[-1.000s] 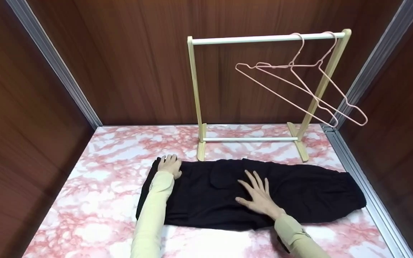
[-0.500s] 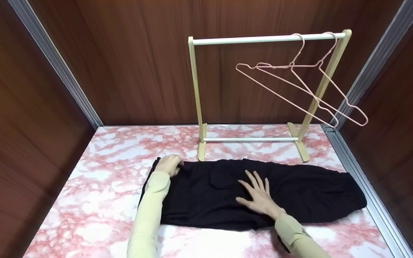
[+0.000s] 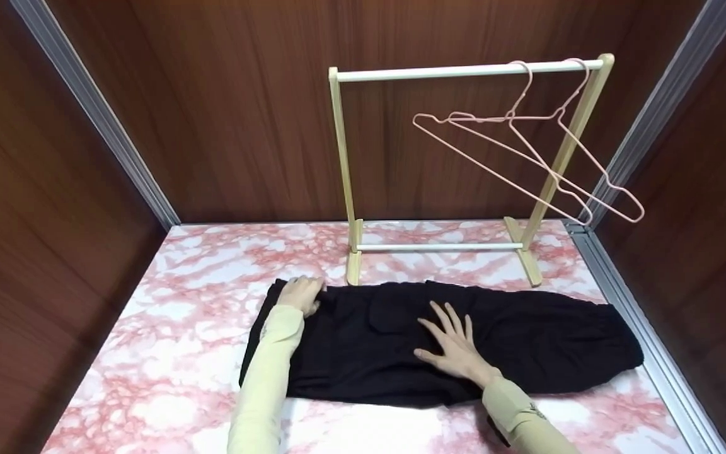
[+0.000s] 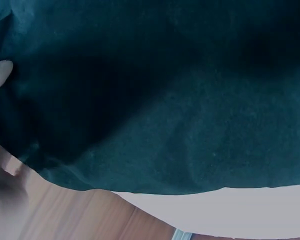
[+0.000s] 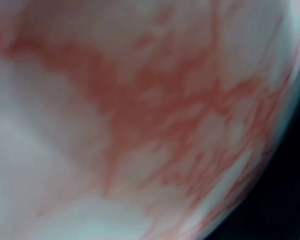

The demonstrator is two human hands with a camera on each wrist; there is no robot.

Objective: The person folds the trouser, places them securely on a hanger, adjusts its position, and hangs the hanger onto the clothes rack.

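Black trousers lie folded lengthwise across the tabletop, a flap pocket showing near their middle. At their far left corner, my left hand has its fingers curled over the back edge and grips the cloth. The left wrist view shows the thumb on top of the dark fabric, with blurred fingers past its edge. My right hand rests flat on the middle of the trousers, fingers spread. The right wrist view has mostly blurred tabletop, with dark cloth at its right edge.
Behind the trousers stands a small wooden garment rack with a white rail. Two pink hangers, a nearer one and one at the right, hang at the rail's right end. Brown panels and metal edging border the pink marbled table.
My left hand has gone from lying over the trousers' corner with fingers extended to curling its fingers at the back edge, shifting slightly left and then back. The right hand stays in place.
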